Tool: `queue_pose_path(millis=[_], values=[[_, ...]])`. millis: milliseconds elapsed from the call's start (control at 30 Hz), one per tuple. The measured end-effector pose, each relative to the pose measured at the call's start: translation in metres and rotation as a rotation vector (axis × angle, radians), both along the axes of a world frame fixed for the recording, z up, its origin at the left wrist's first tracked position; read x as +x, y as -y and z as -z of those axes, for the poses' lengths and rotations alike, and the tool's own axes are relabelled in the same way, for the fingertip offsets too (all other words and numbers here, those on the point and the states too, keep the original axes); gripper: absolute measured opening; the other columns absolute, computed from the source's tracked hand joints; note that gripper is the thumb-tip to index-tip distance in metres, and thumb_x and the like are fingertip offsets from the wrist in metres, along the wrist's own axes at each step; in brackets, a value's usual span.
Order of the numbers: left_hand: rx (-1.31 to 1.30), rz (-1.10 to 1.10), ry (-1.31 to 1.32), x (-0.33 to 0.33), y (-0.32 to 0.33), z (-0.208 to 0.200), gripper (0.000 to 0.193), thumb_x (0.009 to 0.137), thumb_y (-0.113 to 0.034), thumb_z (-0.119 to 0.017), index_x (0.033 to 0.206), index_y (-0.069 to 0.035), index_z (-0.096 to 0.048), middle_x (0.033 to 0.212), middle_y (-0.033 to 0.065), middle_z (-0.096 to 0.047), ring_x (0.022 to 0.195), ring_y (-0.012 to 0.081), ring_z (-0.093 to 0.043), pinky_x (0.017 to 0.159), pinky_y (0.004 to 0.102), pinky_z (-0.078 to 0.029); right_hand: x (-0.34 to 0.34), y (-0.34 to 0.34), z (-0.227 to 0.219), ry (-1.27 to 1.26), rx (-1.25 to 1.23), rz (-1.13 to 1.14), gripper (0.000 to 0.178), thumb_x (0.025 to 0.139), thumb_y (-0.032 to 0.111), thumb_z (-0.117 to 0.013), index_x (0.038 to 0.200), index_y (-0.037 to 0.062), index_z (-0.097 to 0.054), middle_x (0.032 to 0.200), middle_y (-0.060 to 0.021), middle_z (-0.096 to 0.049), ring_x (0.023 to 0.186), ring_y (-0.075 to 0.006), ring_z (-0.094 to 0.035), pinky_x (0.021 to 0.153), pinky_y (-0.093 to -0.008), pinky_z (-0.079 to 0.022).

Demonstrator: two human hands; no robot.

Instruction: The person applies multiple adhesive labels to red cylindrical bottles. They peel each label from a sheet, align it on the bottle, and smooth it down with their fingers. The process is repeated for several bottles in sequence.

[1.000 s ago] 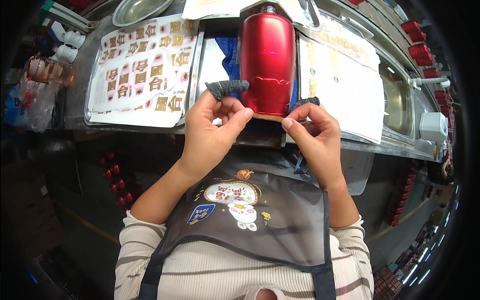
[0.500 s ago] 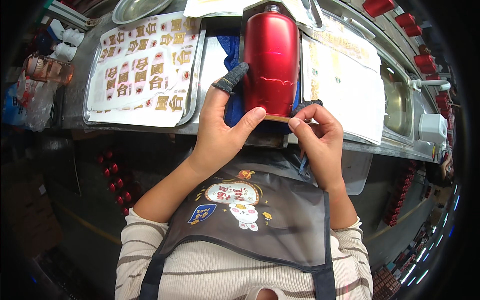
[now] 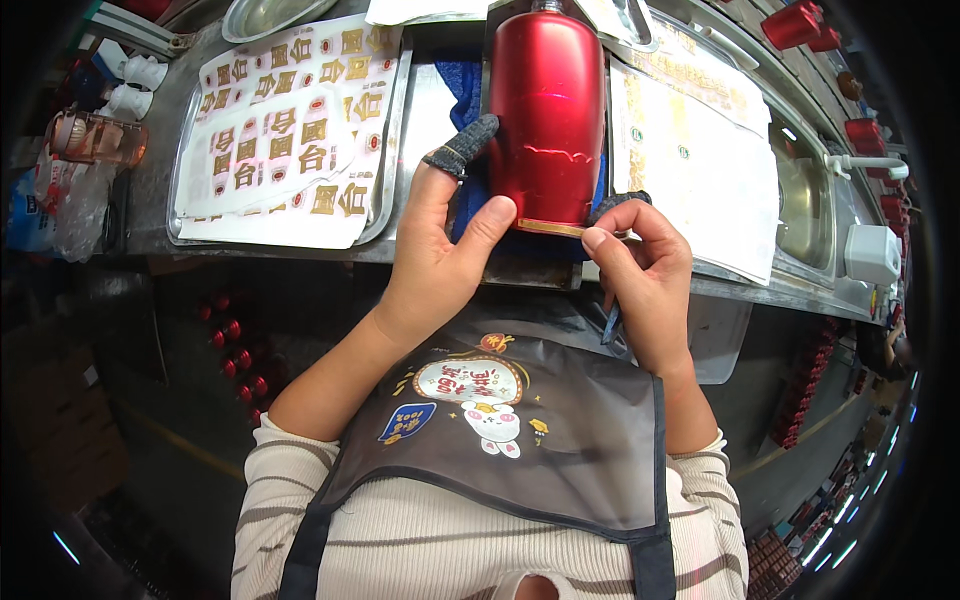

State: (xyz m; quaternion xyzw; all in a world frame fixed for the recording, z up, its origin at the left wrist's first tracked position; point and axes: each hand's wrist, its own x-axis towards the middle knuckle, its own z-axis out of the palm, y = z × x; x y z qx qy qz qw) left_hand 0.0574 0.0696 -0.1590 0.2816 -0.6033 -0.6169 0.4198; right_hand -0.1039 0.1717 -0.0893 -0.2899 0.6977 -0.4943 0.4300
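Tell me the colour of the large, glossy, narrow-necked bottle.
The bottle is metallic red, best seen in the head view.

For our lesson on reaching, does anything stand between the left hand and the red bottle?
Nothing visible blocks the left hand; only its dark finger cover comes between, at the side of the red bottle.

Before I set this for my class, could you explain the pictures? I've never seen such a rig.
There's no machine, just a person's left hand and right hand, each with a dark finger cover. A fisheye camera on the person's head looks down, bending straight edges. The left hand touches a red bottle lying on a blue cloth, neck pointing away; the right hand is at a gold strip along its base; whether it grips is unclear. Leftward, printed sheets lie on a tray; rightward are more sheets and a sink.
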Motion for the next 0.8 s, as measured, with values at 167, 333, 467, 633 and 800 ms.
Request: queue_pose_path(millis=[167, 333, 467, 633, 800], values=[[-0.048, -0.001, -0.008, -0.002, -0.001, 0.001, 0.062, 0.091, -0.017, -0.074, 0.143, 0.001, -0.047, 0.134, 0.0131, -0.051, 0.127, 0.0226, -0.050, 0.110, 0.0353, -0.037, -0.001, 0.000, 0.001, 0.011, -0.004, 0.000, 0.011, 0.090, 0.006, -0.070, 0.085, 0.0002, -0.062, 0.085, 0.0015, -0.056, 0.068, -0.0021, -0.054, 0.060, -0.0187, -0.041], [-0.171, -0.036, 0.106, -0.001, -0.003, 0.002, 0.066, 0.088, -0.020, -0.077, 0.143, 0.001, -0.046, 0.133, 0.0154, -0.051, 0.126, 0.0272, -0.050, 0.110, 0.0377, -0.037, -0.001, 0.000, 0.002, 0.009, -0.012, 0.000, 0.010, 0.090, 0.005, -0.069, 0.085, 0.0002, -0.062, 0.084, 0.0018, -0.056, 0.068, -0.0016, -0.053, 0.059, -0.0187, -0.040], [-0.182, -0.038, 0.093, -0.002, -0.003, 0.003, 0.067, 0.088, -0.020, -0.077, 0.144, 0.001, -0.046, 0.134, 0.0167, -0.050, 0.126, 0.0285, -0.049, 0.110, 0.0384, -0.037, -0.001, 0.001, 0.001, 0.027, -0.001, 0.005, 0.010, 0.090, 0.004, -0.069, 0.085, -0.0001, -0.062, 0.083, 0.0019, -0.056, 0.067, -0.0011, -0.052, 0.059, -0.0187, -0.040], [-0.152, -0.089, 0.099, -0.001, -0.009, 0.006, 0.063, 0.089, -0.023, -0.076, 0.142, 0.001, -0.050, 0.137, 0.0179, -0.048, 0.127, 0.0305, -0.048, 0.110, 0.0391, -0.037, 0.001, 0.002, 0.004, 0.021, -0.012, 0.015, 0.010, 0.090, 0.004, -0.068, 0.085, -0.0005, -0.061, 0.085, 0.0019, -0.055, 0.067, -0.0010, -0.052, 0.059, -0.0179, -0.039], [-0.509, -0.099, 0.364, 0.020, -0.019, -0.005, 0.038, 0.084, -0.031, -0.079, 0.113, -0.007, -0.072, 0.144, 0.0191, -0.045, 0.133, 0.0377, -0.044, 0.113, 0.0529, -0.030, 0.000, 0.002, 0.007, 0.001, -0.032, 0.020, 0.014, 0.088, 0.008, -0.074, 0.084, 0.0005, -0.062, 0.083, 0.0007, -0.057, 0.068, -0.0030, -0.053, 0.060, -0.0189, -0.041]])
